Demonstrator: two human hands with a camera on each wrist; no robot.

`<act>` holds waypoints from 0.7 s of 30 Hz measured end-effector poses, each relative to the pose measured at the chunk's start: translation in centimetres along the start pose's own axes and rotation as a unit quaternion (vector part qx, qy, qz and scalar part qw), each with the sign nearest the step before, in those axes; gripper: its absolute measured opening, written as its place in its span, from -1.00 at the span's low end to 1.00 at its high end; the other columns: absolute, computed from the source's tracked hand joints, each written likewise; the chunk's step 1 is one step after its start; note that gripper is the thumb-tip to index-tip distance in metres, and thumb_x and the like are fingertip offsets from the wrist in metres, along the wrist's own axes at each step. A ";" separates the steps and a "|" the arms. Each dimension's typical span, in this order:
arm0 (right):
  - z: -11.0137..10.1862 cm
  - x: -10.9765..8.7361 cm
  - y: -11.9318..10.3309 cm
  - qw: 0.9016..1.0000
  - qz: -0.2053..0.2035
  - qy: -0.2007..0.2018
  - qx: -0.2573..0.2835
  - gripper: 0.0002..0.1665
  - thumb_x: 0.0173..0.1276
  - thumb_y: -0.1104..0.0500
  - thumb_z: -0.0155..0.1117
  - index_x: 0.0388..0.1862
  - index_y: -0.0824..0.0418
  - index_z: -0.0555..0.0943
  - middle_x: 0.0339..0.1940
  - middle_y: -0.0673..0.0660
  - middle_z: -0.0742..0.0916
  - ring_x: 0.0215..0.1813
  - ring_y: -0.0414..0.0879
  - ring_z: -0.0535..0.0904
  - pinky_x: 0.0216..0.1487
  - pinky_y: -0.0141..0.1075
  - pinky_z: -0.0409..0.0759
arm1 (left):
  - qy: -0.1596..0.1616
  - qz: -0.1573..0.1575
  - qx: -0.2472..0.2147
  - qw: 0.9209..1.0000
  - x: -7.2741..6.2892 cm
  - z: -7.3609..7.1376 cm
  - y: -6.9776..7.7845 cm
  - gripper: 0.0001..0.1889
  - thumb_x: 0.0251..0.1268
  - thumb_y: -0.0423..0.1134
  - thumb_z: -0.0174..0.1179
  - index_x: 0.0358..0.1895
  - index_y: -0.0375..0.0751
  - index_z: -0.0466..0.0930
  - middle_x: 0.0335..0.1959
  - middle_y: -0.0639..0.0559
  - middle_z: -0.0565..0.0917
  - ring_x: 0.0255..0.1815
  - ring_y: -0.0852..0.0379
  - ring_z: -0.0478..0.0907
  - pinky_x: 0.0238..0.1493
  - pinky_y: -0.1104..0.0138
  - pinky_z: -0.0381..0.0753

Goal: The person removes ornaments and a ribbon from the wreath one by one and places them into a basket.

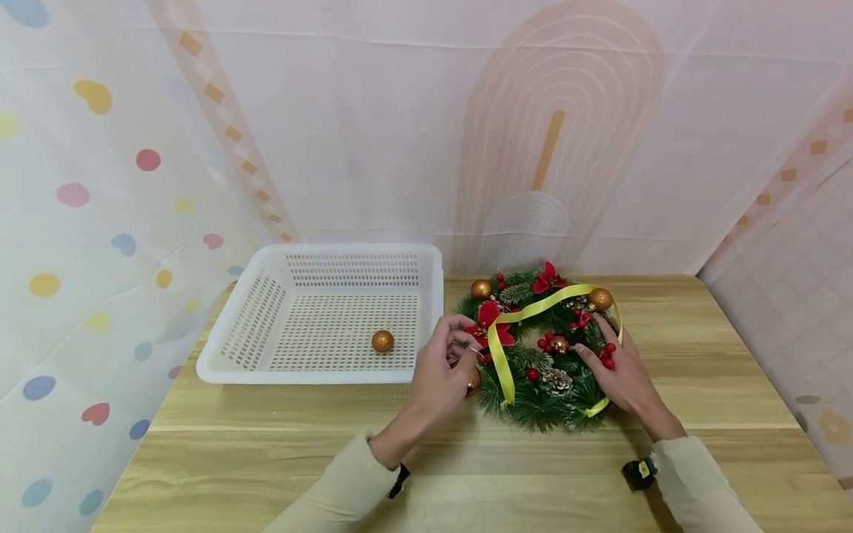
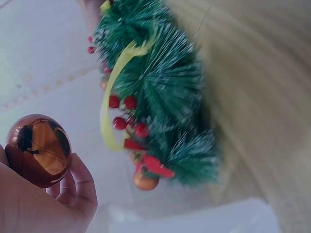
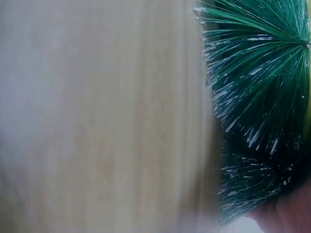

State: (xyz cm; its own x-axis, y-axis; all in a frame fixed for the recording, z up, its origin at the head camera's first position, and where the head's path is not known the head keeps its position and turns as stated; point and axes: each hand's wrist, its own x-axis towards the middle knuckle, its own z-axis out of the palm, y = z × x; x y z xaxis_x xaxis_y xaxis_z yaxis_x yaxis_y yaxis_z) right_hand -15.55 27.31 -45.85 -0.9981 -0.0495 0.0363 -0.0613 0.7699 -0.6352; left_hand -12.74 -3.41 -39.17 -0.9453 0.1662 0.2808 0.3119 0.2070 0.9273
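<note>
A green Christmas wreath (image 1: 540,403) lies on the table, set with red flowers, berries, pine cones and copper balls, a yellow ribbon (image 1: 500,355) trailing across it. At its left side my left hand (image 1: 440,370) holds a shiny copper Christmas ball (image 2: 39,150), its fingertips pinched near a thin loop; in the head view the hand partly covers the ball. My right hand (image 1: 620,370) grips the wreath's right side, thumb by a small copper ball (image 1: 560,344) on the inner edge. Some of its fingers are hidden.
Left of the wreath stands a white perforated plastic basket (image 1: 320,376). One glittery copper ball (image 1: 383,341) lies inside it. The wooden table (image 1: 266,459) meets a patterned cloth backdrop (image 1: 373,148) behind.
</note>
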 end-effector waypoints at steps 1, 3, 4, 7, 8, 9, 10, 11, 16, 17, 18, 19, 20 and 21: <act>0.0 0.0 0.0 1.000 -0.001 0.000 0.000 -0.11 0.55 -0.23 -0.07 0.66 0.03 -0.15 0.59 0.45 -0.05 0.48 0.58 -0.05 0.23 0.51 0.09 | 0.001 0.001 0.001 1.000 0.1 -0.3 0.2 -0.64 0.33 -0.53 0.03 0.14 -0.16 0.43 -0.22 -0.19 0.67 -0.40 0.08 0.60 -0.34 0.37 0.53; 0.0 0.0 0.0 1.000 -0.002 -0.001 -0.001 -0.11 0.55 -0.23 -0.07 0.66 0.03 -0.14 0.59 0.46 -0.04 0.48 0.58 -0.06 0.23 0.51 0.09 | 0.004 0.001 0.006 1.000 0.1 -0.8 0.6 -0.64 0.33 -0.51 0.03 0.15 -0.15 0.43 -0.21 -0.20 0.67 -0.37 0.00 0.63 -0.32 0.37 0.54; -0.1 0.0 0.0 1.000 -0.002 -0.001 -0.001 -0.11 0.55 -0.23 -0.07 0.66 0.04 -0.14 0.59 0.46 -0.04 0.48 0.58 -0.05 0.23 0.51 0.09 | 0.005 0.000 0.009 1.000 0.2 -1.0 0.7 -0.64 0.33 -0.51 0.03 0.15 -0.16 0.44 -0.21 -0.18 0.67 -0.35 -0.03 0.64 -0.31 0.36 0.56; -0.1 0.0 0.0 1.000 -0.002 -0.002 -0.002 -0.11 0.55 -0.23 -0.07 0.66 0.03 -0.15 0.59 0.46 -0.04 0.48 0.58 -0.05 0.23 0.51 0.09 | 0.011 -0.014 0.012 1.000 0.4 -1.8 0.9 -0.64 0.32 -0.49 0.05 0.15 -0.15 0.44 -0.20 -0.12 0.68 -0.30 -0.09 0.66 -0.27 0.34 0.60; -0.1 0.0 0.0 1.000 -0.001 -0.002 -0.002 -0.11 0.55 -0.23 -0.07 0.66 0.03 -0.15 0.59 0.45 -0.04 0.48 0.58 -0.05 0.23 0.51 0.09 | 0.015 -0.016 0.013 1.000 0.4 -2.1 0.9 -0.64 0.32 -0.49 0.06 0.14 -0.14 0.44 -0.20 -0.11 0.69 -0.29 -0.08 0.66 -0.27 0.33 0.61; -0.1 0.0 0.0 1.000 -0.001 -0.002 -0.003 -0.11 0.55 -0.24 -0.08 0.66 0.03 -0.15 0.59 0.45 -0.04 0.48 0.58 -0.05 0.23 0.51 0.10 | 0.020 -0.018 0.015 1.000 0.5 -2.4 0.8 -0.64 0.32 -0.49 0.06 0.14 -0.15 0.44 -0.21 -0.09 0.69 -0.29 -0.07 0.66 -0.26 0.32 0.61; -0.1 0.0 0.0 1.000 -0.001 -0.002 -0.003 -0.11 0.55 -0.24 -0.08 0.66 0.03 -0.15 0.59 0.45 -0.04 0.48 0.58 -0.04 0.23 0.51 0.10 | 0.024 -0.020 0.016 0.999 0.6 -2.6 0.8 -0.65 0.32 -0.49 0.07 0.14 -0.14 0.44 -0.22 -0.06 0.69 -0.29 -0.05 0.66 -0.26 0.32 0.61; 0.0 0.0 0.0 1.000 -0.001 -0.001 -0.003 -0.11 0.55 -0.24 -0.07 0.66 0.02 -0.15 0.59 0.45 -0.04 0.48 0.58 -0.04 0.23 0.51 0.10 | 0.028 -0.022 0.018 0.999 0.8 -2.9 0.8 -0.65 0.33 -0.49 0.08 0.13 -0.13 0.44 -0.22 -0.04 0.69 -0.28 -0.03 0.66 -0.25 0.32 0.62; 0.0 0.0 0.0 1.000 -0.001 -0.001 -0.003 -0.11 0.55 -0.24 -0.07 0.66 0.02 -0.15 0.59 0.45 -0.04 0.48 0.58 -0.05 0.23 0.51 0.10 | 0.048 -0.027 0.031 0.998 1.6 -4.7 0.6 -0.65 0.34 -0.48 0.08 0.14 -0.14 0.44 -0.20 -0.09 0.69 -0.28 0.05 0.64 -0.22 0.32 0.60; 0.0 0.0 0.0 1.000 -0.001 -0.001 -0.002 -0.11 0.55 -0.24 -0.07 0.66 0.02 -0.15 0.59 0.45 -0.04 0.48 0.57 -0.05 0.23 0.51 0.10 | 0.051 -0.030 0.034 0.998 1.7 -5.1 0.6 -0.65 0.34 -0.48 0.08 0.15 -0.13 0.44 -0.20 -0.12 0.69 -0.30 0.05 0.63 -0.23 0.33 0.59; 0.0 0.0 0.0 1.000 -0.001 -0.002 -0.002 -0.11 0.55 -0.24 -0.07 0.66 0.02 -0.15 0.59 0.45 -0.05 0.48 0.57 -0.05 0.23 0.51 0.10 | 0.054 -0.031 0.037 0.997 1.9 -5.5 0.6 -0.64 0.34 -0.47 0.07 0.15 -0.13 0.44 -0.20 -0.13 0.68 -0.31 0.06 0.63 -0.24 0.33 0.59; 0.0 0.0 0.0 1.000 0.000 -0.002 -0.003 -0.11 0.55 -0.24 -0.08 0.66 0.02 -0.16 0.59 0.45 -0.05 0.48 0.58 -0.04 0.22 0.51 0.10 | 0.057 -0.033 0.041 0.997 2.0 -5.9 0.5 -0.65 0.35 -0.47 0.07 0.15 -0.11 0.44 -0.20 -0.13 0.68 -0.32 0.06 0.62 -0.25 0.33 0.58; 0.0 0.0 0.0 1.000 0.000 -0.003 -0.003 -0.11 0.55 -0.24 -0.08 0.66 0.02 -0.16 0.59 0.45 -0.05 0.48 0.58 -0.04 0.22 0.51 0.11 | 0.060 -0.033 0.046 0.997 2.1 -6.3 0.4 -0.65 0.35 -0.46 0.07 0.15 -0.11 0.44 -0.20 -0.14 0.69 -0.33 0.07 0.62 -0.26 0.34 0.58; 0.0 0.0 0.0 1.000 0.000 -0.003 -0.003 -0.11 0.55 -0.24 -0.08 0.66 0.02 -0.16 0.59 0.45 -0.05 0.47 0.59 -0.04 0.22 0.50 0.11 | 0.063 -0.034 0.050 0.996 2.3 -6.7 0.3 -0.65 0.35 -0.46 0.08 0.16 -0.10 0.44 -0.20 -0.13 0.69 -0.34 0.07 0.62 -0.27 0.34 0.58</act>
State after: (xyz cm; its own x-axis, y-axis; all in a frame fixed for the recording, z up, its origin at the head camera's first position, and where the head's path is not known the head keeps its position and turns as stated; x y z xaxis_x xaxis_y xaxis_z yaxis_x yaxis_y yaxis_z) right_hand -15.50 27.31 -45.81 -0.9981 -0.0537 0.0317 -0.0616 0.7740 -0.6302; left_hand -15.44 -9.47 -36.59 -0.9673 0.0273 0.2520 0.2479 0.3094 0.9181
